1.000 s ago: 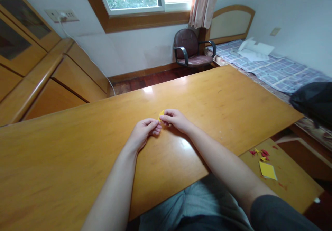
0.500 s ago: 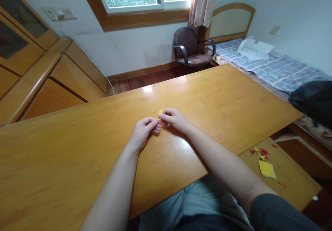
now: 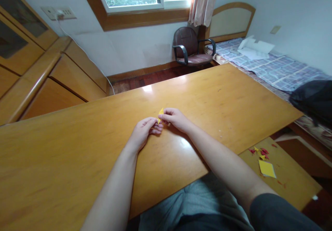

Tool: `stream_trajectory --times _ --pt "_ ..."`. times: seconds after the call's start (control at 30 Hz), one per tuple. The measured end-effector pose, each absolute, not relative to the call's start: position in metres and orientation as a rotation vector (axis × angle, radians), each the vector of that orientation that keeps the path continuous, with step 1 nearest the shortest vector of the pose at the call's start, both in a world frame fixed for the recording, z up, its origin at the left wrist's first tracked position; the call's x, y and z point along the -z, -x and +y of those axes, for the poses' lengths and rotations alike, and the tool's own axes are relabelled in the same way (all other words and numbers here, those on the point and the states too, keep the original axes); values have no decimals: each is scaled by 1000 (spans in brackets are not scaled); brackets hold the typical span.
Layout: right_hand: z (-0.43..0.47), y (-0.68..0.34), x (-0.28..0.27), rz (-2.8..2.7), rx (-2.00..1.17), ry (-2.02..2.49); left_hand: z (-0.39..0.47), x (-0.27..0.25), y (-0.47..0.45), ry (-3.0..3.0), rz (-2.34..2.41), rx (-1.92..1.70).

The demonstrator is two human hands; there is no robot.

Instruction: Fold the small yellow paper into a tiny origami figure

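A small folded piece of yellow paper (image 3: 161, 112), narrow and pointed at both ends, is held just above the wooden table (image 3: 85, 148). My right hand (image 3: 173, 117) pinches it from the right between thumb and fingers. At its lower tip is my left hand (image 3: 145, 129), with thumb and index finger closed together against the paper. The other left fingers curl loosely beneath. Part of the paper is hidden behind the right thumb.
Lower at the right, a wooden surface holds a yellow square paper stack (image 3: 267, 169) and several small red and yellow folded pieces (image 3: 264, 152). Beyond the table stand a brown armchair (image 3: 189, 46) and a bed (image 3: 282, 68) with a black bag (image 3: 313, 99).
My left thumb has drawn back slightly, and its fingers have loosened a little. More of the yellow paper's lower tip shows. My right hand has hardly moved.
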State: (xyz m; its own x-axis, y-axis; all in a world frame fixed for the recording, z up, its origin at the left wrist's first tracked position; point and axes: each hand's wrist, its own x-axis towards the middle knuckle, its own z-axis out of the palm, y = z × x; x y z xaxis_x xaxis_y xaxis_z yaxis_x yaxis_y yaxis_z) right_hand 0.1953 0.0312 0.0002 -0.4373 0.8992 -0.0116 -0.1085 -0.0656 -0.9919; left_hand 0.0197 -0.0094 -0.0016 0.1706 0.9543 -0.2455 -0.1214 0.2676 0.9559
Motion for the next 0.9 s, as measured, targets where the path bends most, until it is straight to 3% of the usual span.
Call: stream_trajectory --times 0.9 --pt "31 -194 -1 -1414 -1572 939 -13 -2 -23 -1108 1179 -1004"
